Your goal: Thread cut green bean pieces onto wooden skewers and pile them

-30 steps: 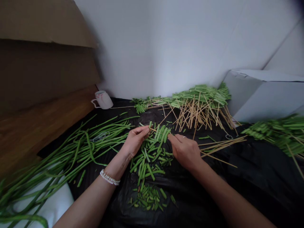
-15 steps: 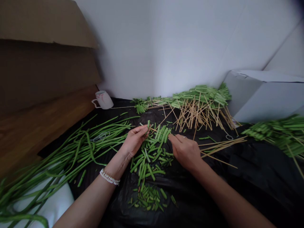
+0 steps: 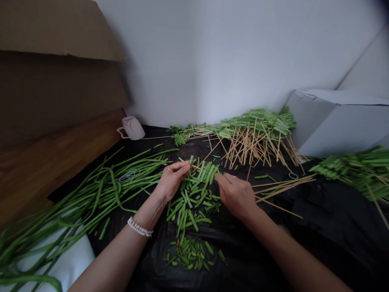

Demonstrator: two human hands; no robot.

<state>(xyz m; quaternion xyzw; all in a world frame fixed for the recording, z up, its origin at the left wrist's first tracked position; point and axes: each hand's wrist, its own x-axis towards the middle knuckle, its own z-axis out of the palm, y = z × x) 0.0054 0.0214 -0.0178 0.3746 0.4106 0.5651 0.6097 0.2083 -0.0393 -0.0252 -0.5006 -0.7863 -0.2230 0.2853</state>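
Note:
My left hand (image 3: 174, 176), with a beaded bracelet at the wrist, pinches a short cut piece of green bean (image 3: 191, 159) at the tip of a thin wooden skewer (image 3: 196, 166). Several bean pieces (image 3: 208, 172) sit side by side along that skewer. At its other end my right hand (image 3: 237, 194) is closed, its fingers around the skewer by the last piece. Below and between the hands lies a loose heap of cut bean pieces (image 3: 185, 213). A smaller pile of short bean ends (image 3: 191, 253) is nearer to me.
Long uncut beans (image 3: 100, 194) spread at the left. Bean-filled skewers (image 3: 258, 121) are stacked by the wall, with more at the right (image 3: 355, 170). Bare skewers (image 3: 285, 184) lie beside my right hand. A white mug (image 3: 133, 128), a cardboard box (image 3: 60, 81) and a white box (image 3: 328, 121) stand around.
My right hand has moved very slightly left, toward my left hand. The bean piece in my left hand stays at the skewer's tip, its position barely altered.

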